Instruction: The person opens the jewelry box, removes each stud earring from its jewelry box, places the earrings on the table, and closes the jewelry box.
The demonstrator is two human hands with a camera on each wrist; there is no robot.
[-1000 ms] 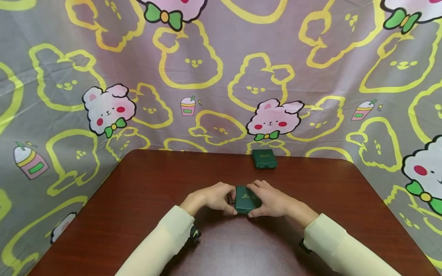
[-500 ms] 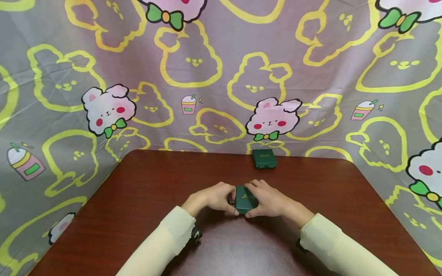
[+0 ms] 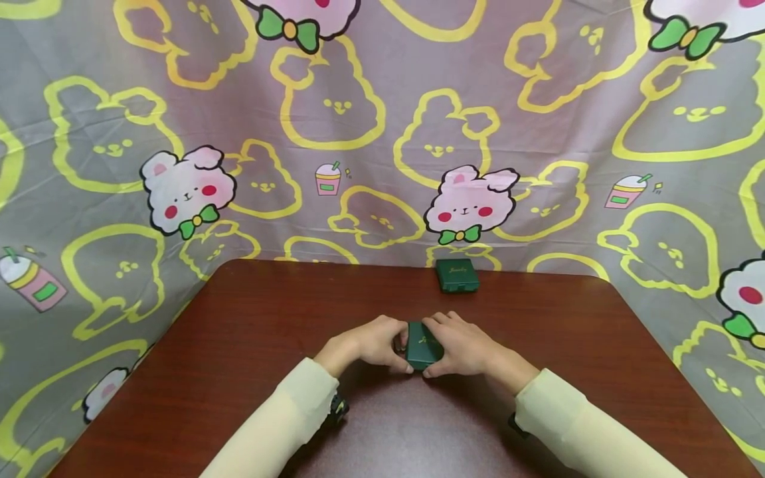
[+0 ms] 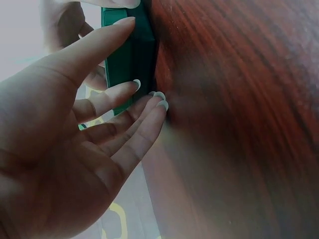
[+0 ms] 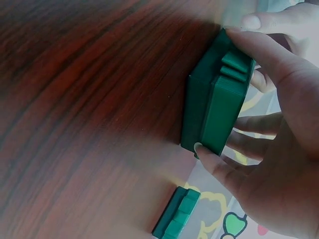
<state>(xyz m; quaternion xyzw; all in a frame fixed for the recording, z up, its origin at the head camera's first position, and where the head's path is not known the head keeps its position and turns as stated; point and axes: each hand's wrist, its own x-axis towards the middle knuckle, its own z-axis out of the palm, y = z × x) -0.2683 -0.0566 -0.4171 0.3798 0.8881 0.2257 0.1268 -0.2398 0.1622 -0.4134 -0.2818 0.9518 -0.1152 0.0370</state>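
A small dark green jewelry box (image 3: 421, 350) with gold lettering lies flat and closed on the table, between both hands. My left hand (image 3: 378, 340) holds its left side, thumb at the front corner. In the left wrist view the left index fingertip touches the box (image 4: 120, 68), and the other fingertips come down by the tabletop. My right hand (image 3: 467, 343) grips the box from the right, thumb at the front and fingers toward the back, covering part of the lid. The right wrist view shows the box's ridged front clasp (image 5: 234, 66).
A second green jewelry box (image 3: 457, 275) stands closed near the back edge of the brown wooden table (image 3: 287, 299). Behind and beside the table hangs a grey curtain (image 3: 370, 73) with cartoon animals. Dark cameras sit at both wrists.
My right hand has shifted slightly to the left on the box, covering more of the lettering. The left hand stays nearly where it was.
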